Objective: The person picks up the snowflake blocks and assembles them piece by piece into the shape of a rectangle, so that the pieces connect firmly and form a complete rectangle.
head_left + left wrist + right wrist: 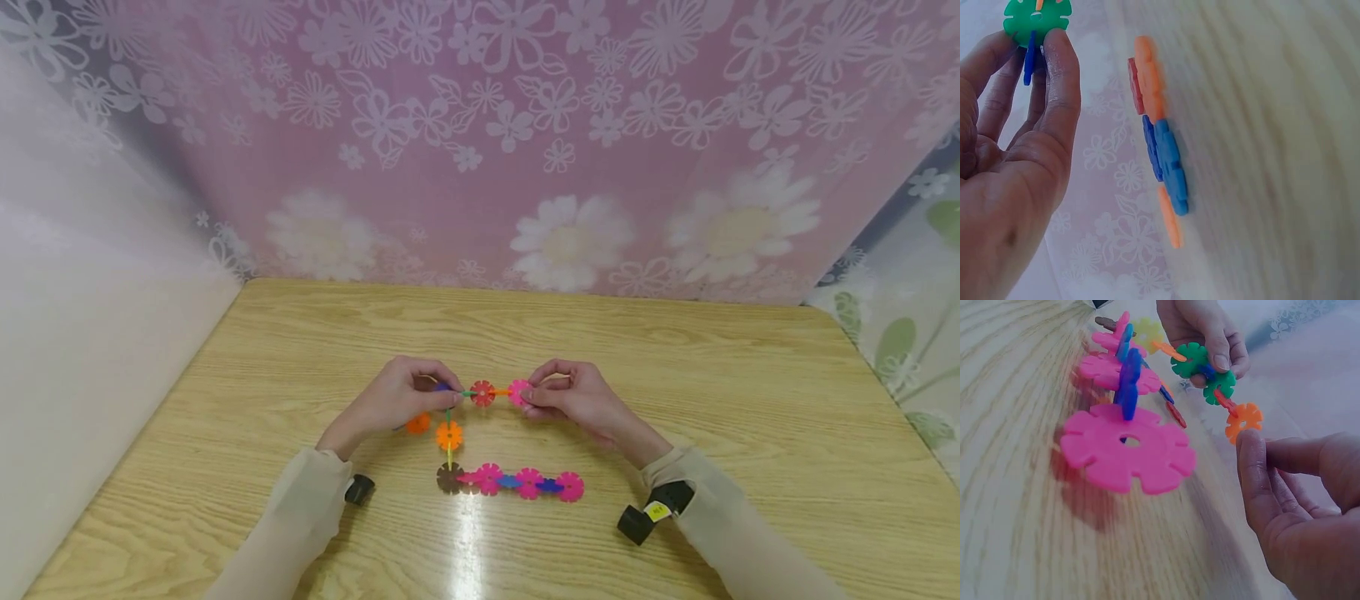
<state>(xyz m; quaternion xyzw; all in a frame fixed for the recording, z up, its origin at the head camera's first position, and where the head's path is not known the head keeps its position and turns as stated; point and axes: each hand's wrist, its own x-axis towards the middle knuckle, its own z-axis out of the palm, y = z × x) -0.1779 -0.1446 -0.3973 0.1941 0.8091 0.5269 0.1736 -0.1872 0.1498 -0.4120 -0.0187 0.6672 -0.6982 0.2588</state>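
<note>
Notched plastic snowflake discs are slotted together into a bent chain. My left hand (408, 392) pinches a dark blue disc (442, 387) at its upper corner; the left wrist view shows the fingertips at a green disc (1036, 22) joined to it. To the right run a red disc (482, 393), an orange disc seen edge-on (500, 392) and a pink disc (517, 392). My right hand (577, 400) pinches that pink disc between thumb and fingers, which partly cover it. Below the left hand, an orange disc (449, 436) leads down to a brown disc (450, 477).
From the brown disc, a row of pink discs (528, 483) and blue discs (550, 485) extends right over the wood table (300, 333). Another orange disc (418, 423) lies beside the left hand. Flowered cloth (450, 167) stands behind the table. Black wrist cameras (637, 525) sit at both cuffs.
</note>
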